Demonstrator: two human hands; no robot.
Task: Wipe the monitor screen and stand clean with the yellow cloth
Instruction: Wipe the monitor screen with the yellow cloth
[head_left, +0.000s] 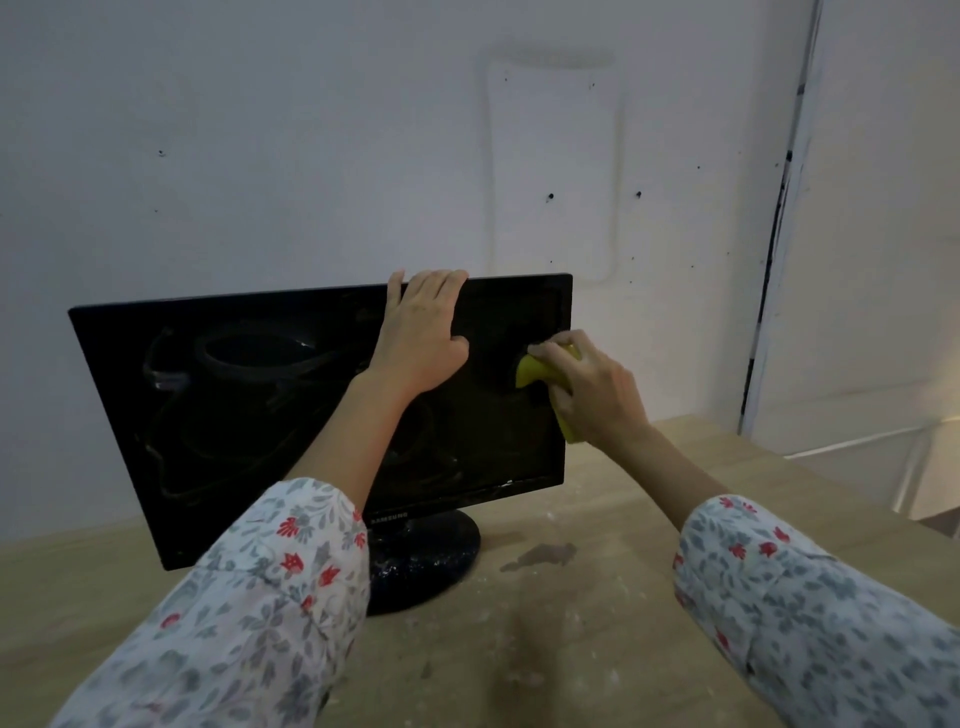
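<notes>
- Two bare hands reach forward from floral-print sleeves (270, 587), white with grey leaves and small red flowers, toward a black monitor (249, 415).
- The left hand (423, 338) lies flat against the upper middle of the screen, fingers (441, 283) together and hooked over the top edge, thumb spread to the right; it holds nothing, only braces the monitor.
- The right hand (592, 389) is curled closed around a bunched yellow cloth (537, 371), pressing it against the screen near the right edge, about mid-height. Part of the cloth sticks out to the left of the fingertips and another part shows below the palm.
- The monitor stands upright on a pale wooden table (597, 623), angled so its left side is nearer the camera, close to a white wall (260, 130).
- The screen is off and dark, with looping smear marks across its left and middle areas.
- The round black stand (431, 556) under the monitor is speckled with white dust or flecks.
- White specks and a dark damp-looking stain (545, 556) mark the table just to the right of the stand.
- Faint lettering on the lower bezel reads "SAMSUNG" (389, 518).
</notes>
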